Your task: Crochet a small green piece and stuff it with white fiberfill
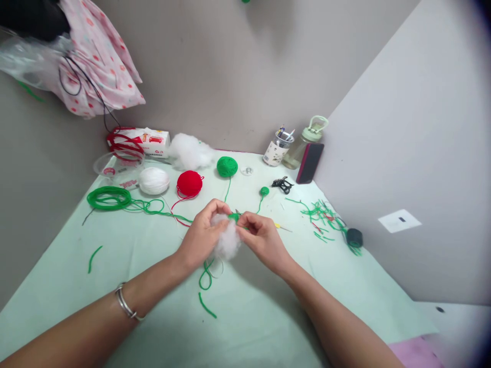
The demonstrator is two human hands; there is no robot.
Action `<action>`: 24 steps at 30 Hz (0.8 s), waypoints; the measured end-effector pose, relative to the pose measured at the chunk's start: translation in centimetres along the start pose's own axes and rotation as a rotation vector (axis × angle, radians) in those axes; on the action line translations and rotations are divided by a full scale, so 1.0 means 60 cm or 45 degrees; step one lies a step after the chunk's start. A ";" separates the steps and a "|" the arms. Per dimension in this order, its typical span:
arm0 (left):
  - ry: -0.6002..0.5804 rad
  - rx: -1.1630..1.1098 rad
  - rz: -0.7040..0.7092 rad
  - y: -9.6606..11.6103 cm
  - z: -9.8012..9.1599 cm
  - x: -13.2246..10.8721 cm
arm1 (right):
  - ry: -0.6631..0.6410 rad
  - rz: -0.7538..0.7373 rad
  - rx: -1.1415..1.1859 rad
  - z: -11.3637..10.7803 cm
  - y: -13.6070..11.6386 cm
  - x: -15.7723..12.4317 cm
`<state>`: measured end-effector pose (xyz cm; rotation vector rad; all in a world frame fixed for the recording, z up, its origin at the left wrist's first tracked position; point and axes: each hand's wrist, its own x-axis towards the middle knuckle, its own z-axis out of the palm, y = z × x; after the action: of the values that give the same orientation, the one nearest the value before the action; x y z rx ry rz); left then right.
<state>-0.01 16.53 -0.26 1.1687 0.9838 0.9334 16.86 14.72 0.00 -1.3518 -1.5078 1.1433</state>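
Note:
My left hand (202,236) is closed around a tuft of white stuffing (227,241) held above the pale green table cover (115,266). My right hand (261,236) pinches a small green crocheted piece (233,217) at the top of the stuffing. Both hands meet at the middle of the table. A green yarn strand (206,278) hangs from below the hands and loops on the cloth.
Behind the hands lie a white yarn ball (154,180), a red yarn ball (189,183), a green yarn ball (227,166), a heap of stuffing (190,151) and a green cord coil (109,198). At the right are yarn scraps (322,214), a cup (276,149), a bottle (303,145) and a phone (310,162).

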 end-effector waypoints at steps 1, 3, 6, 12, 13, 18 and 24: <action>-0.027 -0.009 -0.015 0.003 -0.001 -0.002 | 0.021 0.019 0.031 -0.001 0.000 0.001; -0.094 -0.051 -0.034 0.008 -0.003 -0.006 | 0.077 0.056 0.078 -0.005 0.002 0.004; -0.218 -0.062 -0.047 0.013 -0.007 -0.007 | 0.121 0.096 0.122 -0.011 0.004 0.007; -0.211 0.117 -0.071 -0.003 -0.012 0.007 | -0.053 0.153 0.181 -0.024 0.002 0.007; -0.198 0.086 -0.077 -0.007 -0.012 0.009 | -0.095 0.147 0.180 -0.026 0.000 0.006; -0.149 0.044 -0.147 -0.007 -0.012 0.014 | -0.231 0.044 0.088 -0.021 -0.013 -0.005; 0.114 0.287 0.041 -0.013 0.002 -0.001 | -0.225 0.032 0.046 -0.001 -0.015 -0.011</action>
<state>0.15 16.32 -0.98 1.3435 1.1685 0.9243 16.77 14.05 0.91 -1.2761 -1.5899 1.3288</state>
